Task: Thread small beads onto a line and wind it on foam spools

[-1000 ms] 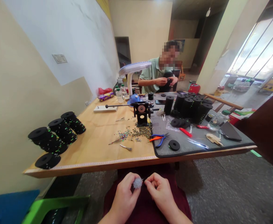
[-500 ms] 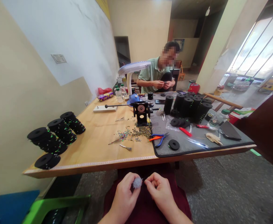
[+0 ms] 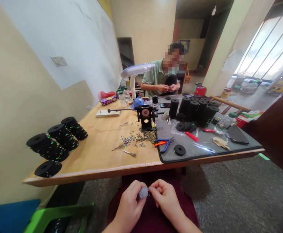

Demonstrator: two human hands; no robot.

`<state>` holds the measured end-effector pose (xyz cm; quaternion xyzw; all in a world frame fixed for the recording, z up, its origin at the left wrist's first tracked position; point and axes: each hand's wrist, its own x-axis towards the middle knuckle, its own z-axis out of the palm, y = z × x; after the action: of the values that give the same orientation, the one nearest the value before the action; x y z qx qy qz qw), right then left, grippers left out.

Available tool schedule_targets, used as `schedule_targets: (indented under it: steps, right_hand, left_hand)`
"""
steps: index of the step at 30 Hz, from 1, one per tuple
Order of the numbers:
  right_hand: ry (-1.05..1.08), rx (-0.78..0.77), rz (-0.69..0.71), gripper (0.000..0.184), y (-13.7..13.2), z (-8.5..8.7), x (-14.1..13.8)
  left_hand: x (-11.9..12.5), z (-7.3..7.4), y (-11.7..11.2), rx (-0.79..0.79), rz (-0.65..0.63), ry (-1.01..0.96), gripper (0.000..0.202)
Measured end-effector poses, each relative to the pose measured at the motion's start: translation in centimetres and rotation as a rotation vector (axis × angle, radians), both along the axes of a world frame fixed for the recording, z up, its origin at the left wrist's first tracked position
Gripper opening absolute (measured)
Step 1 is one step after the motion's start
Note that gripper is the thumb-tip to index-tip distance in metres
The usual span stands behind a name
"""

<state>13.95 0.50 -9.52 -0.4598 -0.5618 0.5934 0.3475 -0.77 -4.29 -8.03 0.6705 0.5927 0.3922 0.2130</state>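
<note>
Both my hands are down over my lap, below the edge of the wooden table. My left hand is closed, pinching a small fluffy grey ball between thumb and fingers. My right hand is closed too, its fingertips pinched against the right side of the ball; whether they hold a thread or pin I cannot make out.
On the table lie black spools at left, a small black winding machine, scattered beads, blue pliers and more black spools on a grey mat. A person in a green shirt sits at the far end. Green stool at lower left.
My hands and the grey ball have shifted slightly down and closer together. The person opposite keeps working with their hands.
</note>
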Motion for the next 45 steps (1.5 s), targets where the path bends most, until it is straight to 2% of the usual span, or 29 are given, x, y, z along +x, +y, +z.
schedule_targets:
  steps: [9, 22, 26, 32, 38, 45]
  right_hand:
    - [0.156, -0.167, 0.042, 0.021, 0.2, 0.6, -0.2]
    - [0.412, -0.354, -0.037, 0.013, 0.6, 0.3, 0.0]
    - [0.442, -0.349, -0.032, 0.017, 0.7, -0.1, 0.2]
    - [0.341, -0.281, -0.018, 0.025, 0.6, 0.2, 0.2]
    - [0.271, -0.216, -0.017, 0.027, 0.6, 0.1, 0.1]
    - [0.252, -0.153, 0.011, 0.03, 0.4, -0.1, -0.1]
  left_hand:
    - [0.1, 0.4, 0.0, -0.011, -0.025, 0.011, 0.009]
    - [0.6, 0.7, 0.4, -0.094, -0.03, -0.118, 0.013]
    - [0.8, 0.7, 0.4, -0.11, -0.015, -0.169, 0.009]
    - [0.8, 0.7, 0.5, -0.148, -0.013, -0.185, 0.008]
    - [1.0, 1.1, 0.5, -0.249, -0.024, -0.295, 0.01]
    - [1.2, 1.8, 0.9, -0.22, 0.025, -0.358, 0.016]
